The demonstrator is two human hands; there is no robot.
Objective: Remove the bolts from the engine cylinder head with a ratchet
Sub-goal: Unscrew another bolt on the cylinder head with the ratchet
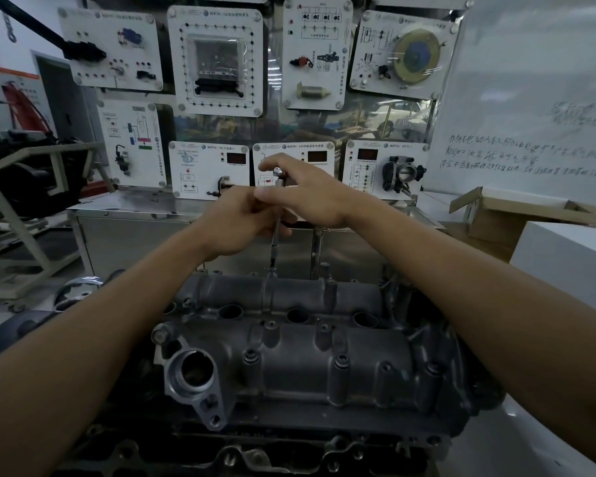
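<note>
Training panels [217,60] hanging behind engine head [289,356]. Ratchet [273,249] standing upright, tip meeting head's far edge. Left hand [234,225] fingers gripping shaft; right hand [307,197] fingers pinching its top.

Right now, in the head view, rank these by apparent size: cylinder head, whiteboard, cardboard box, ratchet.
1. cylinder head, though it is nearest the camera, which enlarges it
2. whiteboard, cut off by the frame edge, so its lead over the rest is sure but its gap to first is not
3. cardboard box
4. ratchet, a thin shaft
</note>
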